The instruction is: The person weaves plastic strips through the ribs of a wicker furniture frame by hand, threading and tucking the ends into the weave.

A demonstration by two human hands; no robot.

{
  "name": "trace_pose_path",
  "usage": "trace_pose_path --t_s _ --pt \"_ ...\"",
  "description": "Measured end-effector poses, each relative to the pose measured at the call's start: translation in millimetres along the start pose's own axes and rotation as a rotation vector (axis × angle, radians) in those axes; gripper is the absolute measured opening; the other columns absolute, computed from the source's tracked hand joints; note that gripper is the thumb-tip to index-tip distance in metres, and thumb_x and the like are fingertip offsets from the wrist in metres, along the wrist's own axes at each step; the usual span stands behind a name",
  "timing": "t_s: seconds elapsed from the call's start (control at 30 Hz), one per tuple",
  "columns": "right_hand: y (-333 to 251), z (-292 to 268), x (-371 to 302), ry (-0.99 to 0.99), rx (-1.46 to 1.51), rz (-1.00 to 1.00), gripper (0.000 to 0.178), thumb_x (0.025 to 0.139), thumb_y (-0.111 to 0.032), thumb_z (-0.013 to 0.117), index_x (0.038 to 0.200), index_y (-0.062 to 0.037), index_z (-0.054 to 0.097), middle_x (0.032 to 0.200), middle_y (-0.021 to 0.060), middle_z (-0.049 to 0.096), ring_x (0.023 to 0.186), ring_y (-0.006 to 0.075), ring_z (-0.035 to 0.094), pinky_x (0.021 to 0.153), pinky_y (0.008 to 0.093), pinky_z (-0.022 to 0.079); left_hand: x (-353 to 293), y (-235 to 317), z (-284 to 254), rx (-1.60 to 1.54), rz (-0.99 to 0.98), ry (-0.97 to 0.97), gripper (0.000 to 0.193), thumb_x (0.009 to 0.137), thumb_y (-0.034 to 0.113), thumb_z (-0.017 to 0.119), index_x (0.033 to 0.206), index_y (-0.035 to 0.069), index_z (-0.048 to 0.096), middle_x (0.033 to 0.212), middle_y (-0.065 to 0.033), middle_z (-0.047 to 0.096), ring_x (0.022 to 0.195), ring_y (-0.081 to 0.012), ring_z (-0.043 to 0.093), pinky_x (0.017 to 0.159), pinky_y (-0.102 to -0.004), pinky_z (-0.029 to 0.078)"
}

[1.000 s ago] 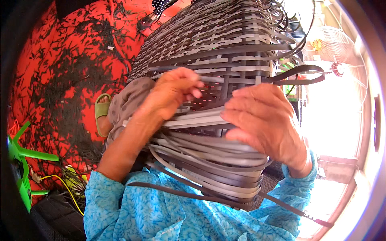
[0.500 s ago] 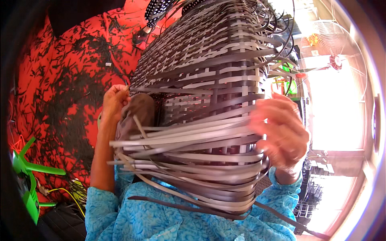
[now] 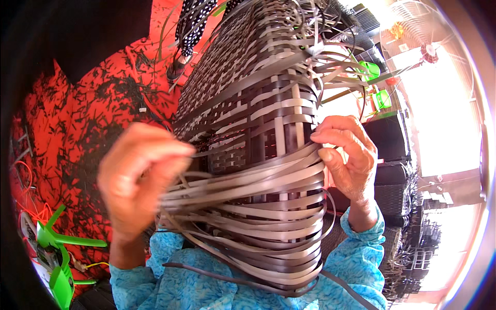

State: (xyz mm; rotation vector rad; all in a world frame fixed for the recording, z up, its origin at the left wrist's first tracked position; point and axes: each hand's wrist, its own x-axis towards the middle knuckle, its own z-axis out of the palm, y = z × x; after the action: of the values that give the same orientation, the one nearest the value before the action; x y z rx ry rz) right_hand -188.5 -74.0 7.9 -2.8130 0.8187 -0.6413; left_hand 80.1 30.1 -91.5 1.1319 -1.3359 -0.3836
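Observation:
A tall woven basket-like piece (image 3: 232, 93) of dark brown and grey-beige flat strips rises before me, its near corner edge toward my right. Loose strips (image 3: 248, 181) wrap round that corner and sweep to the left, bunched in front of my body. My left hand (image 3: 142, 178) hovers by the left side of the weave, smeared by motion; its fingers curl near a strip's end, and whether they grip it is unclear. At the corner, my right hand (image 3: 351, 152) has curved fingertips close to the strips, thumb and forefinger apart with nothing visible between them.
Dark strip scraps litter the red floor (image 3: 57, 150) on the left. A person's leg in dotted cloth (image 3: 191, 31) stands beyond the weave. A green-legged stand (image 3: 62, 240) is at lower left. A large fan (image 3: 429, 51) and dark woven pieces (image 3: 390, 191) are on the right.
My left hand has come down and nearer, away from where it pinched a strip. The right hand has moved slightly up and left along the corner. The view has shifted a little.

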Motion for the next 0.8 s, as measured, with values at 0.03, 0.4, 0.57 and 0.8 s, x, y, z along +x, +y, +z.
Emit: trace_pose_path --t_s 0.03,0.4,0.57,0.8 --pt "0.7 2.1 -1.5 0.014 0.023 -0.024 0.020 0.077 -0.005 0.070 0.098 -0.0041 0.068 0.098 0.0115 0.063 0.088 0.0279 0.063 0.076 0.0353 0.051 8.2 8.3 13.4 0.027 0.116 -0.044 0.017 0.075 -0.002 0.071 0.091 0.004 0.072 0.082 -0.0085 0.063 0.072 -0.0171 0.060 0.063 -0.0271 0.047" --pt "13.8 29.9 -21.8 0.230 0.103 -0.117 0.022 0.087 -0.015 0.063 0.104 -0.0027 0.067 0.102 0.0118 0.061 0.089 0.0287 0.059 0.080 0.0391 0.045 61.9 11.8 84.3 0.009 0.180 -0.186 0.025 0.077 0.002 0.073 0.102 0.001 0.070 0.091 -0.0073 0.060 0.082 -0.0154 0.058 0.073 -0.0260 0.047" --pt "22.1 34.9 -30.2 0.291 0.141 -0.079 0.033 0.088 -0.023 0.063 0.113 -0.0010 0.064 0.112 0.0160 0.060 0.095 0.0319 0.059 0.086 0.0405 0.045 56.5 14.4 89.7 0.068 0.152 -0.144 0.025 0.079 0.005 0.074 0.103 0.002 0.069 0.090 -0.0083 0.062 0.080 -0.0188 0.061 0.071 -0.0282 0.049" --pt "19.5 44.8 -32.7 0.322 0.218 0.054 0.051 0.089 -0.032 0.063 0.124 0.0034 0.056 0.127 0.0231 0.053 0.111 0.0394 0.055 0.095 0.0442 0.044 55.2 18.4 95.0 0.136 0.208 -0.124 0.024 0.081 0.001 0.071 0.105 0.000 0.069 0.097 -0.0108 0.062 0.087 -0.0191 0.061 0.076 -0.0270 0.050"
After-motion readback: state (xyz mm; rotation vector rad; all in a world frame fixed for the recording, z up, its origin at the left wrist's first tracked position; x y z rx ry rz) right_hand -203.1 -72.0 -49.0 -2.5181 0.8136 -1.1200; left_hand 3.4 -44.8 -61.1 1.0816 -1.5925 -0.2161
